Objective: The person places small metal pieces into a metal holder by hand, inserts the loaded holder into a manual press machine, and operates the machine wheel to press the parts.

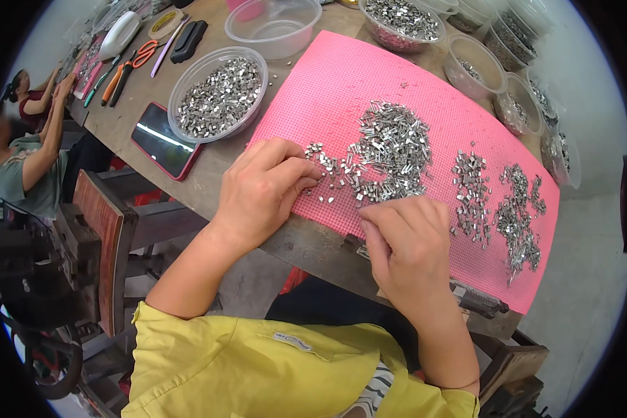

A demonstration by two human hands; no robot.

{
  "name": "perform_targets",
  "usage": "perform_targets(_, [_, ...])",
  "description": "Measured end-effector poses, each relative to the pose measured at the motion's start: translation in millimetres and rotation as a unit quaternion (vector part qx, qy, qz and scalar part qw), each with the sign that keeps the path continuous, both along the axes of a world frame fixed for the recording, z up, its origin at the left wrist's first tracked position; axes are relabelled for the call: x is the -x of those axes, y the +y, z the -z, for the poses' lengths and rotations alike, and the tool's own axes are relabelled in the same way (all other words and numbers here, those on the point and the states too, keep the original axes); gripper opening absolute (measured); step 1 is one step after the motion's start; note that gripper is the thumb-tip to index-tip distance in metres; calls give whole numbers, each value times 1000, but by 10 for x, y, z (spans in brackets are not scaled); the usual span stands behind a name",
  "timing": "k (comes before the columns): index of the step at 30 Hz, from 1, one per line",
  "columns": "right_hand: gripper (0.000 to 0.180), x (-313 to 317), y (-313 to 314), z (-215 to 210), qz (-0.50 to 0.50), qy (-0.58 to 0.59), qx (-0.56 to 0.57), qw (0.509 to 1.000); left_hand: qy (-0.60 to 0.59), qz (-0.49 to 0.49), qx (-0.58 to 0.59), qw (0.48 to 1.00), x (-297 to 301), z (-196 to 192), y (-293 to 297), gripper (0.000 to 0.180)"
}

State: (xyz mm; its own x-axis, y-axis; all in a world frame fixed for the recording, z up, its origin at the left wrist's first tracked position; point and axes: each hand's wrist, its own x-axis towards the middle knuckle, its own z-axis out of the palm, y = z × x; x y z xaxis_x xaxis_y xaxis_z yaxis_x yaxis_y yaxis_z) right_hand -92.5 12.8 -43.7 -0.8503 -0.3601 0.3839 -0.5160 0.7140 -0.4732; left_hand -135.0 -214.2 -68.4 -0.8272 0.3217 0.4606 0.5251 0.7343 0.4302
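Sorting midway: left hand (261, 191) pinching small silver metal clips (391, 150) on pink mesh mat (341, 83); right hand (407, 244) curled, grip unclear; sorted rows (470, 184) beyond, big heap left.

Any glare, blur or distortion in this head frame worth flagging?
Head view: strong fisheye bending of the table edge with dark vignette corners; glare streak on the phone screen; even, soft light; left hand, right hand and metal pieces sharp.

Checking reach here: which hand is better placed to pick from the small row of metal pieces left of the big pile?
Probably the left hand: its fingertips touch that small row of metal pieces. The right hand rests below the big pile.
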Motion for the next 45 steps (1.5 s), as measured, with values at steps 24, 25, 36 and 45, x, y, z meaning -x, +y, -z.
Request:
perform_targets(24, [18, 95, -249, 61, 16, 51, -102, 993, -10, 28, -14, 999, -25, -8, -91, 15])
perform_targets(25, [19, 93, -286, 45, -13, 60, -86, 994, -10, 28, -15, 999, -25, -11, -92, 15])
perform_targets(36, [8, 206, -421, 207, -52, 141, -105, 983, -28, -13, -28, 999, -25, -80, -80, 16])
perform_targets(45, [16, 236, -536, 171, -5, 106, -124, 987, -86, 8, -91, 992, -86, -40, -92, 11])
